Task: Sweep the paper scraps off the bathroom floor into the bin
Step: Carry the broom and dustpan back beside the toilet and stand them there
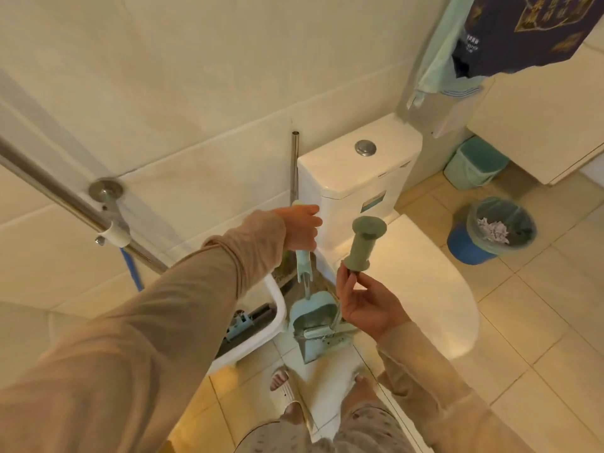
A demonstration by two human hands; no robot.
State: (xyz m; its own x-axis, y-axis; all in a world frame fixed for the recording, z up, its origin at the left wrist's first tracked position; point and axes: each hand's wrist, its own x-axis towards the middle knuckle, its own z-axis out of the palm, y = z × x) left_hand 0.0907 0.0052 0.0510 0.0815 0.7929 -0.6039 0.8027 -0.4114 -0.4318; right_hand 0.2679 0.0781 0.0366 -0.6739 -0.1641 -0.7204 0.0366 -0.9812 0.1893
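My left hand grips the pale green handle of the long-handled dustpan, whose scoop hangs just above the floor beside the toilet. My right hand holds the shaft of the broom just below its grey-green handle top; the broom's head is hidden behind the dustpan. A blue bin with a grey liner stands on the floor at the right, with crumpled paper scraps lying inside it. No scraps show on the visible floor tiles.
The white toilet with closed lid fills the centre right. A smaller green bin stands behind it by the wall. A steel rail crosses at left, a white basin edge below it. My slippered feet are underneath.
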